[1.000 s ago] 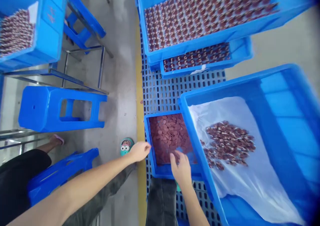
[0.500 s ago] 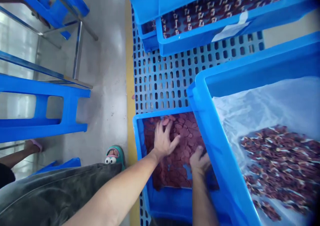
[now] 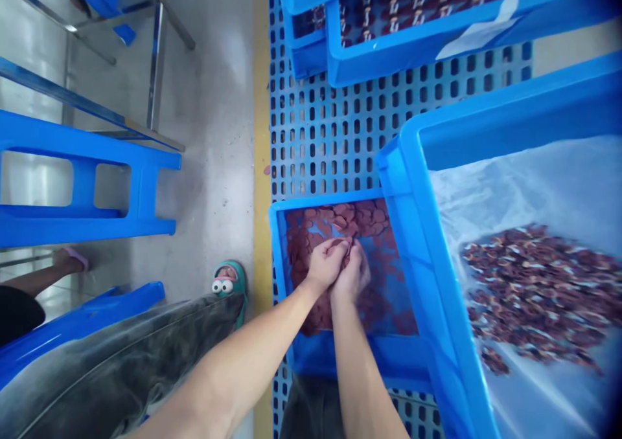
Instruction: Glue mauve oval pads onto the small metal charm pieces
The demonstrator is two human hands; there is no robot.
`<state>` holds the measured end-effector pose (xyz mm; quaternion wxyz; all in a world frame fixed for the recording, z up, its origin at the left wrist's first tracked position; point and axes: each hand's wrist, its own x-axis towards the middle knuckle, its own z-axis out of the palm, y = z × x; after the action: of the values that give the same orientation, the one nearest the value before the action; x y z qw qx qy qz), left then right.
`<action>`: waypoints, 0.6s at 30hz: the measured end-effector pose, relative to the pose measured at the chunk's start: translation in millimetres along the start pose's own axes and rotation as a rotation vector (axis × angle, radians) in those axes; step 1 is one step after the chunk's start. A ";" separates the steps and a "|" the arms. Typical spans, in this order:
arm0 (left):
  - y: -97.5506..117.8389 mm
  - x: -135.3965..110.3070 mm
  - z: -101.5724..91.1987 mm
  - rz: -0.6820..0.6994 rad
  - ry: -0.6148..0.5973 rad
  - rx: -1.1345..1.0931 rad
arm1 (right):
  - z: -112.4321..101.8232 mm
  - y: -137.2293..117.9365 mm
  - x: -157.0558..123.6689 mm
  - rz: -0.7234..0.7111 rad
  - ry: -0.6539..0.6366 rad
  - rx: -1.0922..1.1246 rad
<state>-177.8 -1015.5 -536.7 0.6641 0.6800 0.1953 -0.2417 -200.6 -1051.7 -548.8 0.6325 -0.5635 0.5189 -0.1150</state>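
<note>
My left hand (image 3: 325,264) and my right hand (image 3: 352,276) are drawn together over the blue crate (image 3: 278,251), fingers curled in a cupped shape. Between them a bit of reddish-brown shows, seemingly a handful of the flat discs; most of it is hidden by my fingers. Many thin reddish-brown discs (image 3: 369,215) lie across the floor of this crate, overlapping at the far side and thinner on the right, where blue shows through. My right hand is slightly blurred.
A larger blue crate (image 3: 437,245) overlaps on the right, lined with clear plastic and holding a heap of dark red pieces (image 3: 539,290). Stacked crates (image 3: 369,63) with rows of parts stand at the back on a slotted pallet (image 3: 335,128). Blue stools (image 3: 97,225) and another person's foot are left.
My hands have come together from apart, gathering discs between them. More blue crate floor shows on the right. The view has shifted a little.
</note>
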 end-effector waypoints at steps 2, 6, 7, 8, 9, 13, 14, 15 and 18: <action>11.3 -21.9 -0.4 -0.041 -0.016 -0.044 | -11.6 -15.3 -20.3 0.039 0.008 0.032; 56.4 -75.3 2.7 -0.098 -0.027 -0.080 | -37.9 -67.4 -64.3 0.089 0.024 0.071; 72.7 -89.5 4.8 -0.103 -0.029 -0.085 | -44.2 -84.8 -75.1 0.094 0.021 0.080; 91.1 -104.0 7.4 -0.102 -0.032 -0.091 | -50.7 -104.0 -86.0 0.094 0.015 0.088; 111.8 -118.9 10.5 -0.097 -0.034 -0.098 | -57.3 -125.2 -97.0 0.089 0.004 0.093; 217.8 -183.9 24.7 -0.037 -0.028 -0.129 | -89.7 -231.4 -144.9 0.032 -0.053 0.055; 250.1 -201.4 27.8 -0.011 -0.021 -0.140 | -98.7 -263.4 -158.0 0.007 -0.076 0.029; 284.3 -219.1 30.5 0.019 -0.011 -0.153 | -107.0 -296.9 -171.5 -0.024 -0.105 -0.004; 393.3 -269.8 34.6 0.135 0.050 -0.209 | -117.0 -400.7 -212.5 -0.146 -0.280 -0.185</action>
<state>-167.2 -1051.4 -60.0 0.7411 0.6244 0.1897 -0.1577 -209.0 -1101.6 -83.1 0.6341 -0.6657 0.3920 -0.0328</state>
